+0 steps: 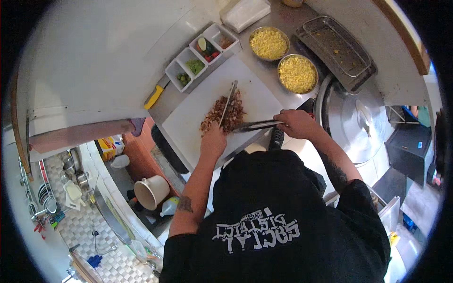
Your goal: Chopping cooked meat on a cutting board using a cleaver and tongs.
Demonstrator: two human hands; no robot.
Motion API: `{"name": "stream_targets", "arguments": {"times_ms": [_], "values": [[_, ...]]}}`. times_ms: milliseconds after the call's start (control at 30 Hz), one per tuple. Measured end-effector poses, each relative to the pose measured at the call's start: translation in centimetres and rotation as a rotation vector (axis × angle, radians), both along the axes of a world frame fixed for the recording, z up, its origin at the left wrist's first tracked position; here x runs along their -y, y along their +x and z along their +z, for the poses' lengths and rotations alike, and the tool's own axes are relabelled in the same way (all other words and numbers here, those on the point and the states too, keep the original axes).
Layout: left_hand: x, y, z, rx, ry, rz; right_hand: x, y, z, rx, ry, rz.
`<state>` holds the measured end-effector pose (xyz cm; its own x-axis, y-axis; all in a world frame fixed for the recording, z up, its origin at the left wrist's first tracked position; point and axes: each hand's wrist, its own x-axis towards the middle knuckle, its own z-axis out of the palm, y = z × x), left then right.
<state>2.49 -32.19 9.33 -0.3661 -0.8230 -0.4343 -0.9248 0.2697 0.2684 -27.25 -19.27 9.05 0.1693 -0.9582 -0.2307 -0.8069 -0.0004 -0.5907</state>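
Observation:
On a white cutting board (184, 120) lies a heap of chopped brown meat-like food (216, 111). My left hand (213, 141) grips a long, narrow metal utensil (229, 100), which slants across the heap with its far end past the pieces. From the right, my right hand (296, 123) holds a second long metal utensil (258, 125), dark along one side and shiny along the other. Its tip reaches the heap's near right edge. Both utensils look blade-like, but I cannot tell whether they are knives or tongs.
White bins (184, 70) of vegetables line the board's far edge, beside a yellow-handled knife (154, 96). Two metal bowls of yellow crumbled food (298, 74) stand right of them. Beyond are a wire basket on a tray (336, 53) and a large pot lid (354, 120). A bucket (151, 192) stands lower left.

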Motion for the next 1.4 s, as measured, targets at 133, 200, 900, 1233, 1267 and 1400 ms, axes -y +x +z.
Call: {"name": "stream_targets", "arguments": {"times_ms": [133, 200, 900, 1233, 1267, 1400], "values": [[2.3, -2.7, 5.1, -0.042, -0.003, -0.129, -0.2, 0.0, -0.2, -0.023, -0.046, 0.010], [0.8, -1.2, 4.4, -0.018, 0.014, -0.088, 0.6, 0.1, 0.2, -0.030, -0.019, 0.018], [-2.0, -2.7, 0.7, -0.077, -0.050, 0.078, -2.2, -1.3, 2.3, -0.012, 0.051, -0.108], [-1.0, -0.7, 0.1, -0.062, -0.052, -0.002, -2.4, -1.9, 1.8, -0.038, 0.044, -0.087], [-0.7, -1.3, 0.1, -0.063, -0.053, -0.005, -1.9, -2.0, 1.7, -0.047, 0.023, -0.092], [0.0, -3.4, 3.8, 0.033, -0.014, -0.097, -1.2, -2.2, 1.2, -0.018, 0.010, -0.084]]}}
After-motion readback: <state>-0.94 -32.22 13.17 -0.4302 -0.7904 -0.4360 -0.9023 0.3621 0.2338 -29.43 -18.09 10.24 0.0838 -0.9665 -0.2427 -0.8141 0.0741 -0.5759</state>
